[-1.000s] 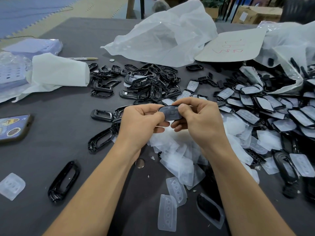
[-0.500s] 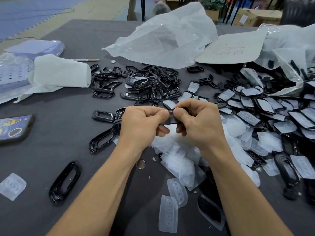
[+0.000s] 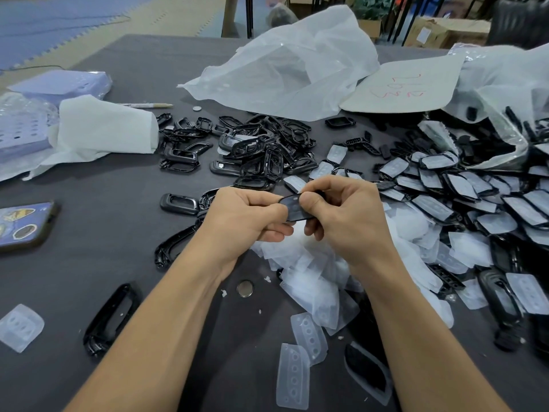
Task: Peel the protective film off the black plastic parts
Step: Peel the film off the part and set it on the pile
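At the near side of the grey bench two peeled films lie flat, and to the left of them a single black frame lies alone. A little farther, a small round disc lies between the two forearms, just beside a loose heap of white films.

Above this heap the two hands meet. The left hand pinches the left end of a black part with curled fingers. The right hand grips the right end, its thumb pressed on the top face. The part is held in the air, over the middle of the bench.

A phone lies at the left edge. To the right, many film-covered parts lie spread, and farther in the middle is a heap of bare black frames. Beyond are a white cloth on the left, a clear plastic bag and a cardboard sheet.
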{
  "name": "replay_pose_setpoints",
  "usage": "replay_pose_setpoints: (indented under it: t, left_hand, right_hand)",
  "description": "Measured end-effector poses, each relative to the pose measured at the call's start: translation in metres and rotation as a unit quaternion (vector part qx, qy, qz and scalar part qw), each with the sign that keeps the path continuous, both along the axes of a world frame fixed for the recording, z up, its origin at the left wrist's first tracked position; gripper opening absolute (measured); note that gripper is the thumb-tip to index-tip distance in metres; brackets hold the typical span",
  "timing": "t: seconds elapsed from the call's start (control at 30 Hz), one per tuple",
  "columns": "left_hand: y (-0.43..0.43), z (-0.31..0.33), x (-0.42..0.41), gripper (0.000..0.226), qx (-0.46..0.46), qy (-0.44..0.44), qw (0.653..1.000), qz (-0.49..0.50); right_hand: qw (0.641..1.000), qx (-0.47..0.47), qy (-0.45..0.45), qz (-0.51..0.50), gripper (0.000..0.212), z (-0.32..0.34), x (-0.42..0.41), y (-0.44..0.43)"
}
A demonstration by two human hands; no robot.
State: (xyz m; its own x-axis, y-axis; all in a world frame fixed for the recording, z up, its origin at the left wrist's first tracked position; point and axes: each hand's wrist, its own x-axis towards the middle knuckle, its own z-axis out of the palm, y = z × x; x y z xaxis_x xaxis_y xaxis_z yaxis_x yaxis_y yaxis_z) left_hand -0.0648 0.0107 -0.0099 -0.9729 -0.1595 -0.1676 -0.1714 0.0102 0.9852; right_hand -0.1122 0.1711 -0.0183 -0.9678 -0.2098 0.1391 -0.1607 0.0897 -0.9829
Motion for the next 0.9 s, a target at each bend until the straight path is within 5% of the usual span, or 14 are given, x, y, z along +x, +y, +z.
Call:
replay_pose_setpoints:
  t: [0.3,0.47,0.67,0.9]
  left_hand:
    - [0.0079,0.0009,-0.002,0.035,0.02,0.024,0.996,0.079]
    - [0.0105,0.0002,0.0003,0.029,0.017,0.032,0.998,0.058]
    - [0.01,0.0006,-0.0008,0.029,0.019,0.027,0.997,0.07]
    - [0.0086,-0.0009,-0.0016,0.035,0.009,0.029,0.997,0.071]
  right_hand:
    - [0.998,-0.042,-0.038,0.016,0.03,0.0055,0.0013,0.0015]
    - [0.997,0.056,0.048,-0.027,0.012,0.0012,0.0064,-0.0032]
    - [0.997,-0.055,-0.052,0.018,0.025,0.0067,0.0018,0.0022]
    - [0.992,-0.077,-0.091,0.038,0.032,0.0101,0.0029,0.0042]
